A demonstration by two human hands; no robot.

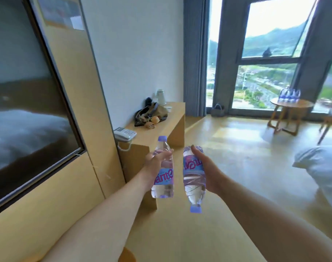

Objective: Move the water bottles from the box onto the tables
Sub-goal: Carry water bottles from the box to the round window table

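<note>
Both hands (153, 167), each gripping a bottle (194, 174)

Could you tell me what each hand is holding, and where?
Left hand grips an upright clear plastic water bottle mid-body; right hand grips an inverted one mid-body.

Both bare forearms reach forward from the lower edge of the view, the left one from about 7 o'clock and the right one from about 5 o'clock, and they come near each other at the centre. The left hand (154, 165) has its back turned to the camera, and its fingers are curled around an upright bottle (163, 168) at the upper body. The right hand (205, 168) is just beside it at 3 o'clock, the thumb pointing up, and it grips a second bottle (194, 175) that is held upside down.
</note>
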